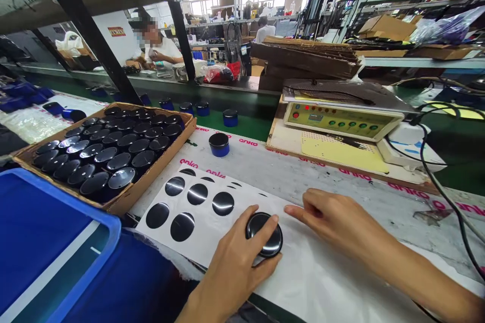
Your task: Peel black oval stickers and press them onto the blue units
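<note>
My left hand [242, 257] is wrapped round a round black-topped cap [271, 242], its index finger lying across the glossy top. The cap rests at the right part of a white sheet of round black stickers [212, 222]. To the right of the cap, my right hand [326, 212] has its index finger pointing left toward the sheet's edge and its other fingers curled. Whether anything is in its fingers is too small to make out. One blue cap with a black top [219, 145] stands alone beyond the stickers.
A cardboard tray [151, 174] full of black-topped caps is at the left, behind a blue bin [113, 227]. Several caps stand on the green belt [252, 128]. A control box [341, 121] with cables is at the right. A person [162, 50] sits across the line.
</note>
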`<state>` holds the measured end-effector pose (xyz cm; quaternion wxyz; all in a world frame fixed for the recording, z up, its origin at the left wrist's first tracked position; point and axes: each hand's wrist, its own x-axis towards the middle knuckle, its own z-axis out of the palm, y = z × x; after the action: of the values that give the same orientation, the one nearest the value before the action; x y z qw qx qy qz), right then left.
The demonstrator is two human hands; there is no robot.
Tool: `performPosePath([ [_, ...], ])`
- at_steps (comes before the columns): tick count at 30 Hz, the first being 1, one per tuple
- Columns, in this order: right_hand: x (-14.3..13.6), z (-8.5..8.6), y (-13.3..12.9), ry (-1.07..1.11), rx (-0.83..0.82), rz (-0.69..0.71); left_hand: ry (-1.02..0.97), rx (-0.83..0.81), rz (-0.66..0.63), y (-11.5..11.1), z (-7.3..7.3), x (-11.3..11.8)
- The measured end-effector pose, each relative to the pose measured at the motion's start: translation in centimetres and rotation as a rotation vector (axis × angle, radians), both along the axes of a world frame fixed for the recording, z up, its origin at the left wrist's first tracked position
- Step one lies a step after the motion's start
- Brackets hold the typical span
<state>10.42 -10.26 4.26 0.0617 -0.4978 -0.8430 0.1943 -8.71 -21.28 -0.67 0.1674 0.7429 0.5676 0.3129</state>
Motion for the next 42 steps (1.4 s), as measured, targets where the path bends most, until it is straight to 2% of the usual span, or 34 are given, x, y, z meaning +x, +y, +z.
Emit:
performPosePath([
  [2, 1.2, 0.1, 0.3, 0.027, 0.006, 0.007, 0.078, -0.006, -0.062, 2.4, 1.7, -0.6],
  [3, 1.6, 0.1, 0.2, 0.036, -0.01, 0.027, 0.106, -0.002, -0.07, 4.5, 2.6, -0.9],
  [4, 1.8, 0.0, -0.1, 0.043, -0.033, 0.054, 0.132, 0.006, -0.06, 7.1, 3.5, -1.1],
  [7, 2.0, -0.5, -1.5, 0.033, -0.111, 0.12, 0.164, 0.01, 0.084, 17.0, 5.7, -1.2],
  [9, 1.8, -0.9, -2.2, 0.014, -0.132, 0.141, 0.177, -0.016, 0.129, 22.9, 6.5, -0.8],
  [10, 1.8, -1.0, -2.5, 0.002, -0.132, 0.144, 0.181, -0.04, 0.133, 25.2, 6.7, -0.7],
  [11, 1.9, -1.2, -2.6, -0.011, -0.13, 0.143, 0.18, -0.063, 0.136, 26.8, 6.8, -0.8],
  [13, 2.2, -1.2, -2.6, -0.024, -0.137, 0.146, 0.165, -0.095, 0.142, 27.9, 6.8, -1.9],
  [14, 2.5, -1.1, -2.4, -0.026, -0.15, 0.151, 0.148, -0.101, 0.151, 27.6, 6.7, -2.9],
  [16, 2.6, -0.6, -2.0, -0.012, -0.171, 0.18, 0.095, -0.099, 0.191, 25.6, 6.5, -5.8],
  [19, 1.1, 0.4, -1.1, 0.077, -0.16, 0.31, -0.047, -0.092, 0.282, 20.4, 5.8, -10.1],
  [21, -1.3, 0.8, -0.3, 0.145, -0.132, 0.498, -0.182, -0.041, 0.373, 16.4, 5.0, -11.7],
  [24, -6.3, 0.5, 0.9, 0.169, -0.074, 0.759, -0.436, 0.113, 0.534, 10.4, 3.2, -11.0],
  [27, -11.0, -0.3, 2.3, 0.111, -0.043, 0.889, -0.709, 0.183, 0.661, 5.5, 0.7, -8.6],
  [29, -13.2, -0.8, 3.1, 0.041, -0.026, 0.966, -0.836, 0.174, 0.723, 3.3, -0.9, -7.2],
  [32, -14.9, -0.8, 3.6, -0.044, 0.037, 1.06, -0.927, 0.153, 0.777, 2.0, -2.2, -6.4],
  [36, -14.6, 0.0, 3.3, -0.053, 0.177, 1.139, -0.922, 0.132, 0.785, 2.2, -2.1, -6.7],
  [40, -10.5, 1.4, 1.9, -0.007, 0.323, 1.114, -0.839, 0.138, 0.795, 2.0, -1.2, -6.7],
  [42, -7.0, 2.4, 0.7, 0.11, 0.354, 0.967, -0.757, 0.107, 0.741, 1.5, -0.5, -5.7],
])
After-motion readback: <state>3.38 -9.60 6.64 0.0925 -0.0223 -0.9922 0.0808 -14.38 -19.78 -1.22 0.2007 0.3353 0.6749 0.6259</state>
